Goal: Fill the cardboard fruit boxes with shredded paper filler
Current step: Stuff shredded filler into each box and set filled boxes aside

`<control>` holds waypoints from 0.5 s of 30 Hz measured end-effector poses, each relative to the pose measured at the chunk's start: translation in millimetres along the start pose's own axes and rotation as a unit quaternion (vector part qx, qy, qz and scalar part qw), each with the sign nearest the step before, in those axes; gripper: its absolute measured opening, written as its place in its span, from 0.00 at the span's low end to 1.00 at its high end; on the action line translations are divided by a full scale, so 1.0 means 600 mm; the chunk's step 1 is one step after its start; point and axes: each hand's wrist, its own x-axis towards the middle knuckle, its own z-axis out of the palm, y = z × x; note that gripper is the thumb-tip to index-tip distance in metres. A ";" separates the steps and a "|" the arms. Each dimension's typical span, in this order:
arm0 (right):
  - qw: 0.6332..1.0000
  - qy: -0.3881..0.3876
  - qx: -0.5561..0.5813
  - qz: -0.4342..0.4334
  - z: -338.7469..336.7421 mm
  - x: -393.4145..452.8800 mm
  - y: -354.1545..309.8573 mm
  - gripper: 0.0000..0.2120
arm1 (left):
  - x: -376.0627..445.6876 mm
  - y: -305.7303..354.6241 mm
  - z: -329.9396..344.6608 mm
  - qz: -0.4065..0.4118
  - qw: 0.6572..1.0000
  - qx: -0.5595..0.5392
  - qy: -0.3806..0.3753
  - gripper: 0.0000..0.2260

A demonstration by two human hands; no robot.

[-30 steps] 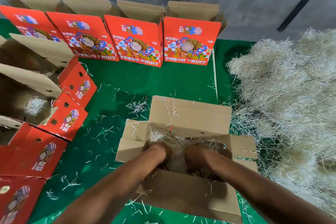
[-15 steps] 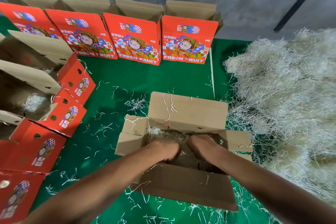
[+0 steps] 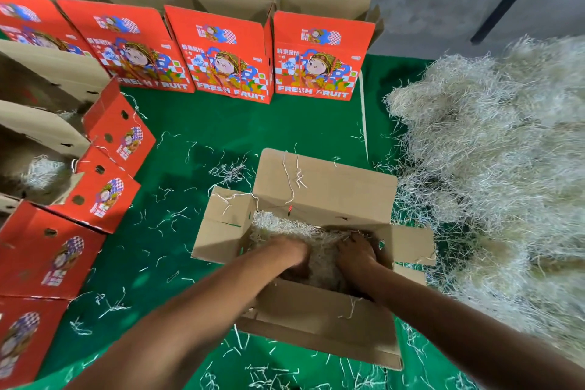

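The shredded paper (image 3: 319, 241) is looking very light, soft and springy, so I judge it is best taken in loose bunches from the top and pressed down. It is lying inside the open box (image 3: 326, 196) on the green mat (image 3: 285, 123), beside the big pile (image 3: 493, 168). The left hand (image 3: 292, 255) and right hand (image 3: 356, 252) are both pressing into it; the fingers are sinking in the filler, so I cannot tell if they are apart or gripping
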 end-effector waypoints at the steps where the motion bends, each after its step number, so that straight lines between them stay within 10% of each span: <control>1: 1.000 -0.010 -0.014 -0.010 0.005 -0.003 0.000 0.20 | -0.002 -0.009 0.002 -0.004 1.000 0.024 0.013 0.20; 8: 0.987 -0.146 0.065 -0.033 -0.028 -0.035 0.030 0.18 | -0.048 -0.004 -0.001 0.001 0.996 0.071 0.047 0.21; 15: 0.959 -0.035 0.281 -0.014 -0.035 -0.008 -0.014 0.13 | -0.067 0.004 -0.008 0.056 0.990 -0.038 0.127 0.11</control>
